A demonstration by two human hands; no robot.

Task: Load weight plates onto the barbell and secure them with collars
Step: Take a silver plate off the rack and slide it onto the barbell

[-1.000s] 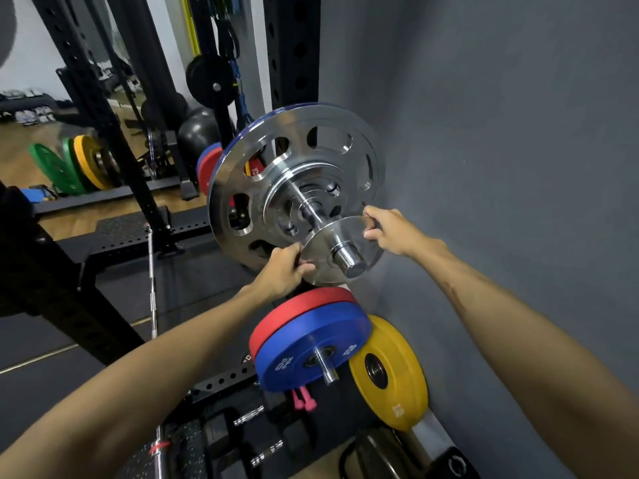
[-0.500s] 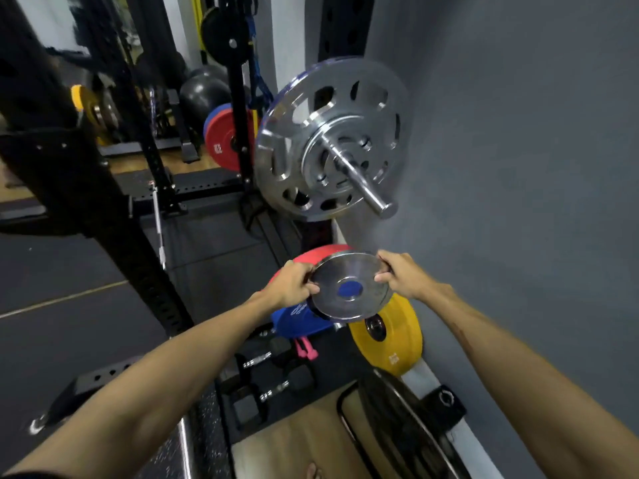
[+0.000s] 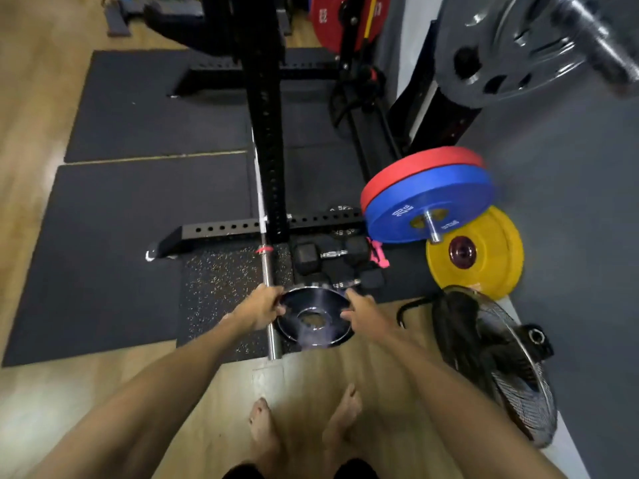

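Item: small chrome plate [image 3: 314, 318], clamped by my left hand [image 3: 260, 307] and right hand [image 3: 363, 311], above the floor [image 3: 363, 368].

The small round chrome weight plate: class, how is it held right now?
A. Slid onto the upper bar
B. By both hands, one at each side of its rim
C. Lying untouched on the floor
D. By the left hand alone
B: the small round chrome weight plate has the left hand and right hand at opposite rim edges, low over the floor.
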